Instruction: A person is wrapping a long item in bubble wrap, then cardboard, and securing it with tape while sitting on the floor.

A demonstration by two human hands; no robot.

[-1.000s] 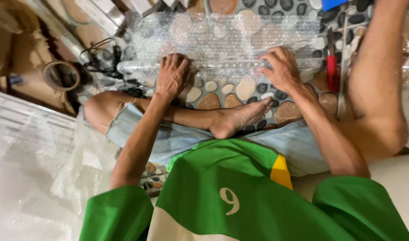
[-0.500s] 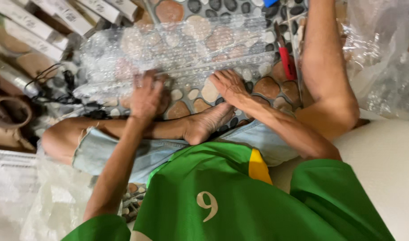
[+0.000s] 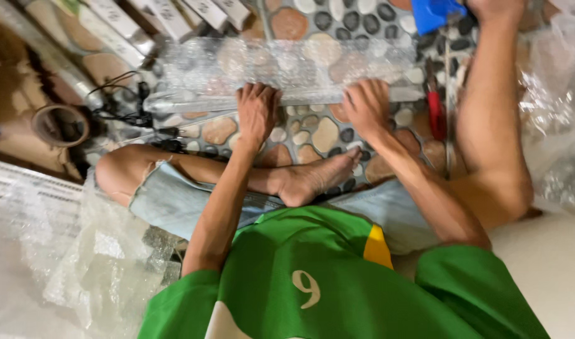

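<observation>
A seated person presses the left hand (image 3: 257,113) and right hand (image 3: 367,107), fingers spread flat, on a bubble-wrap sheet (image 3: 287,72) lying on the pebble floor (image 3: 312,135). A tape roll (image 3: 60,125) lies far left, red-handled pliers (image 3: 435,113) right.

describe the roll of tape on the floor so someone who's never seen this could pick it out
Start at the pebble-patterned floor where the bubble wrap sheet lies under the left hand. Go left past the tangle of black cable to the brown patch of floor. There lies the tape roll, the only flat brown ring with an open middle.
</observation>
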